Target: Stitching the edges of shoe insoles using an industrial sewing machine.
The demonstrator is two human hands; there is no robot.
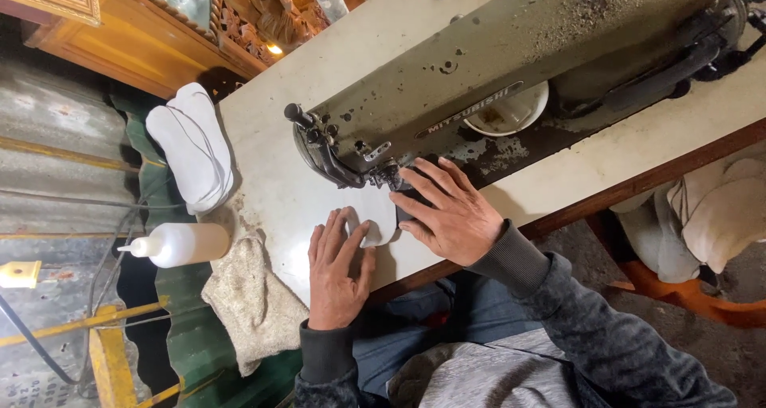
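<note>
Both hands: flat, fingers spread, gripping nothing
Left hand: pressing white piece
Right hand: on dark piece beside the needle
White piece: on table, under sewing machine
Left edge: squeeze bottle, rag, white stack

White squeeze bottle with a pointed nozzle, lying on its side at the left edge of the table; beige rough cloth just beside it, draped over the table's front corner; stack of white sole-shaped pieces tied round with thread, farther back along the same edge; white bowl half hidden behind the machine arm; carved wooden furniture beyond the table; yellow metal frame low at left; orange stool with pale fabric at right.
</note>
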